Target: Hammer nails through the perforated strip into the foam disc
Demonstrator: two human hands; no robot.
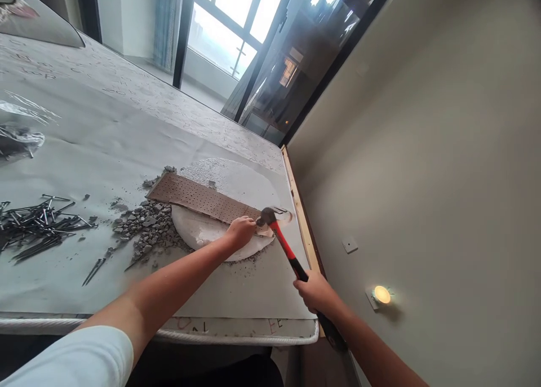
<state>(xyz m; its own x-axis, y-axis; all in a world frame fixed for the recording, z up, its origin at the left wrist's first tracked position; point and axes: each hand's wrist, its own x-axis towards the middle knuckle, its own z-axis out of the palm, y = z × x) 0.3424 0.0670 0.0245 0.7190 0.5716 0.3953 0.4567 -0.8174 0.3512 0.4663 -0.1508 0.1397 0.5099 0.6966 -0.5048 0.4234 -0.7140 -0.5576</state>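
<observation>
My right hand [318, 292] is wrapped around the red and black handle of a claw hammer [284, 239]. The hammer's dark head is beside the fingertips of my left hand [242, 232]. That hand is closed at the near right end of a long brown board [203, 196] dotted with small holes. Whatever is between its fingers is too small or hidden to make out. Beneath the board lies a round white slab [253, 184] with a rough surface. Crumbled grey rubble [147, 225] is heaped at the slab's left edge.
A pile of long nails [40, 225] lies on the pale sheet [127, 133] at left, with a few loose nails [95, 270] nearer me. Behind them is a clear plastic bag [19, 139]. A wooden strip [302, 207] runs between the covered surface and the wall [422, 150].
</observation>
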